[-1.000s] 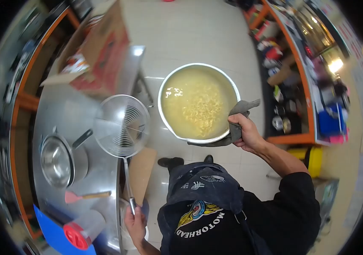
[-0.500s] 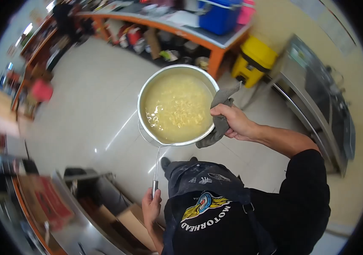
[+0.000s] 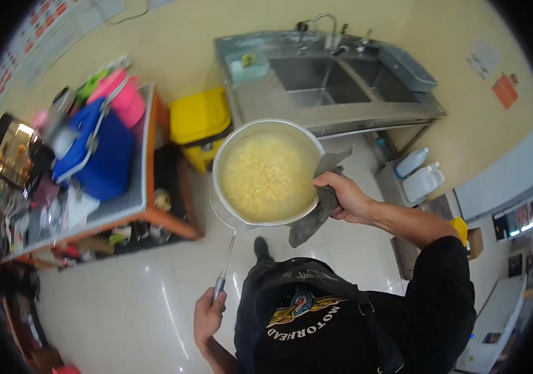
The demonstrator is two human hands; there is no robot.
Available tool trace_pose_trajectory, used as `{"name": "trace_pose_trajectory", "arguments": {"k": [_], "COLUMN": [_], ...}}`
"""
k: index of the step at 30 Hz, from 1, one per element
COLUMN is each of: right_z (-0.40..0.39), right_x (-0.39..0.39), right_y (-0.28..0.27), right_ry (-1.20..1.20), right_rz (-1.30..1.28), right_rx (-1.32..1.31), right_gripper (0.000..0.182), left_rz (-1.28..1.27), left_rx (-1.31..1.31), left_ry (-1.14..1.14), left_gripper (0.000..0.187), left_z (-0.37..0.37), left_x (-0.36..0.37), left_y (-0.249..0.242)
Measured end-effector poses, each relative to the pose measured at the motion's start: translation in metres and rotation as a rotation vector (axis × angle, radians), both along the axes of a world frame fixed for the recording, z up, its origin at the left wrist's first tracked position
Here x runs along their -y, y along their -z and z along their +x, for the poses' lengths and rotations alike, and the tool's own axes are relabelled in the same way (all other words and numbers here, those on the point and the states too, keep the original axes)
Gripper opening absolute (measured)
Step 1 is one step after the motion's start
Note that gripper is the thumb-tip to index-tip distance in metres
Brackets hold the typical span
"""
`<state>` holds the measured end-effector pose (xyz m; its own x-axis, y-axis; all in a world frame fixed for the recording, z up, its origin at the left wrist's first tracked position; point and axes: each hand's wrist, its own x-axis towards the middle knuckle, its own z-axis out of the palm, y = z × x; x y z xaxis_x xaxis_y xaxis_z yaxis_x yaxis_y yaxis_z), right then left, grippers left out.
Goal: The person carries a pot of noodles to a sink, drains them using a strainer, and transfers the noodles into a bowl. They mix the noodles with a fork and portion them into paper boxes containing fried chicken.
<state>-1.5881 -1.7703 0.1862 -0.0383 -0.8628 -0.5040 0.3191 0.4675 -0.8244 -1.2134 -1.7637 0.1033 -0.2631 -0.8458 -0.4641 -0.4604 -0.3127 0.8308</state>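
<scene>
A round metal pot (image 3: 269,171) filled with cloudy yellow liquid and pasta pieces is held up in front of my body, over the floor. My right hand (image 3: 350,198) is closed on a dark grey cloth (image 3: 316,215) at the pot's right side; the cloth hides whatever handle is there. Lower left, my left hand (image 3: 209,315) wraps round the grey grip of a thin wire-handled utensil (image 3: 226,262). Its round rim shows beside and beneath the pot's lower left edge. The rest of the utensil is hidden by the pot.
A steel double sink (image 3: 341,115) with taps stands ahead, a yellow bin (image 3: 199,118) to its left. An orange-edged table (image 3: 148,206) at left bears a blue cooler (image 3: 101,156) and a pink container (image 3: 120,96). White jugs (image 3: 423,182) stand below the sink's right end.
The view has turned right, so the sink now lies ahead and the table has shifted left. Both hands keep their holds, and the pot sits slightly lower in the view.
</scene>
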Motion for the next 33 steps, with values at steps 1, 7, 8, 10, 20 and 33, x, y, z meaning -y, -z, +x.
{"name": "trace_pose_trajectory", "arguments": {"k": [1, 7, 8, 10, 20, 33], "right_z": [-0.005, -0.107, -0.122, -0.166, -0.365, -0.503], "right_x": [0.02, 0.083, 0.095, 0.116, 0.22, 0.303], "right_y": [-0.006, -0.009, -0.01, 0.005, 0.047, 0.104], "right_ry": [0.054, 0.427, 0.455, 0.471, 0.596, 0.614], "right_rz": [0.009, 0.018, 0.032, 0.017, 0.108, 0.099], "right_rx": [-0.004, -0.137, -0.139, -0.125, -0.354, -0.904], "right_gripper": [0.026, 0.026, 0.026, 0.027, 0.029, 0.037], "left_rz": [-0.019, -0.217, -0.254, -0.263, -0.2, -0.28], "left_rx": [0.018, 0.108, 0.106, 0.091, 0.063, 0.097], "left_ry": [0.076, 0.413, 0.466, 0.514, 0.528, 0.521], "left_gripper": [0.025, 0.031, 0.032, 0.032, 0.033, 0.034], "left_z": [-0.009, -0.156, -0.175, -0.218, -0.414, -0.58], "left_x": [0.039, 0.203, 0.22, 0.252, 0.328, 0.37], "left_y": [-0.002, -0.018, -0.02, -0.017, 0.006, 0.028]}}
